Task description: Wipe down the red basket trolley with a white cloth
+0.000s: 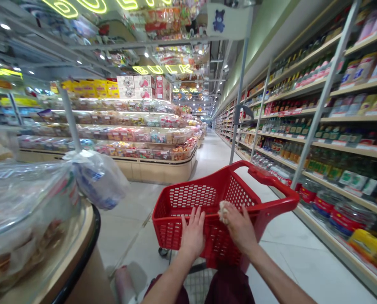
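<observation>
A red plastic shopping cart (191, 196) with perforated sides stands right in front of my knees, its handle toward the right. My left hand (193, 232) rests over the cart's near rim, fingers stretched and slightly apart, with nothing in it. To the right of it, my right hand (241, 226) is at the same rim, pressing a crumpled off-white cloth (224, 212) under its fingers. Part of the cloth is hidden by the hand. The visible part of the basket's inside shows only red plastic.
At left, a rounded display counter (88, 236) holds plastic-covered goods, and a roll of plastic bags (98, 177) hangs on its post. Tiered bulk bins (137, 135) stand beyond. Shelves of bottles (302, 131) line the right side. A metal pole (238, 101) rises behind the cart.
</observation>
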{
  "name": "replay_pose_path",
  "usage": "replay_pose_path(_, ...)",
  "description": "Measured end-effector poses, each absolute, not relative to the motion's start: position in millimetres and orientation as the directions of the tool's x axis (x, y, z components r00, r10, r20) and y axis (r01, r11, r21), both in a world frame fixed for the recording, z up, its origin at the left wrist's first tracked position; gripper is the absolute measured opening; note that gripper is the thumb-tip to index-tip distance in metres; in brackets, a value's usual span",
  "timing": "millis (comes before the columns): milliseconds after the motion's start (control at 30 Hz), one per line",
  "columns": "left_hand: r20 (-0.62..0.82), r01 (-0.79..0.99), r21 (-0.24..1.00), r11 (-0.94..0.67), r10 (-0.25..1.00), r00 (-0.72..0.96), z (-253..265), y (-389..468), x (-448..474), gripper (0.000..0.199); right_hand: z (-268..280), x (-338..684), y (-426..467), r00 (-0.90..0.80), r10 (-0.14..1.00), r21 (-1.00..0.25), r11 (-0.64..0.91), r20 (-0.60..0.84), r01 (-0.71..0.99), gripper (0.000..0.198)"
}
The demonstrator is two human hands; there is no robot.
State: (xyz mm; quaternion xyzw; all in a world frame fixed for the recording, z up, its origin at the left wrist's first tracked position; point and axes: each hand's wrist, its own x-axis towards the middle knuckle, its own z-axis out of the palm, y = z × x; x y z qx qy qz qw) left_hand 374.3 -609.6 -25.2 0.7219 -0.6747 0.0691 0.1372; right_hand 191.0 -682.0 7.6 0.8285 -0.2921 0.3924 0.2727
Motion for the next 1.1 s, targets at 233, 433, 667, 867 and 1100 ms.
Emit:
replay_pose_path(233,0.306,-0.994,0.088,-0.063,-0.948,0.087,-29.5,-613.8,375.8,0.070,37.0,105.6,-703.2,0.332,-0.291,0.178,-0.448,0.898,-0.876,0.020)
replay_pose_path(433,0.308,-0.992,0.119,-0.046,-0.948,0.081,-23.9,-615.1,368.1,0.071,7.7,172.9,-683.3,0.491,-0.187,0.260,-0.662,0.851,-0.702,0.027)
replay_pose_path(667,0.351,-0.899,0.410,-0.151,-0.884,0.308,-23.4,-591.9,443.3,0.067,10.6,215.6,-680.5,0.437,-0.169,0.160,-0.768,0.883,-0.620,0.022)
replay_pose_path(867,0.315,-0.786,0.594,-0.170,-0.850,0.422,-51.7,-564.7,512.6,0.067,-73.5,276.8,-647.7,0.635,-0.008,0.243,-0.920,0.773,-0.307,0.026)
replay_pose_path(1100,0.308,-0.726,0.681,-0.095,-0.862,0.402,-55.0,-556.2,536.5,0.068,-58.5,390.1,-631.3,0.643,-0.044,0.142,-0.962,0.764,-0.235,0.017)
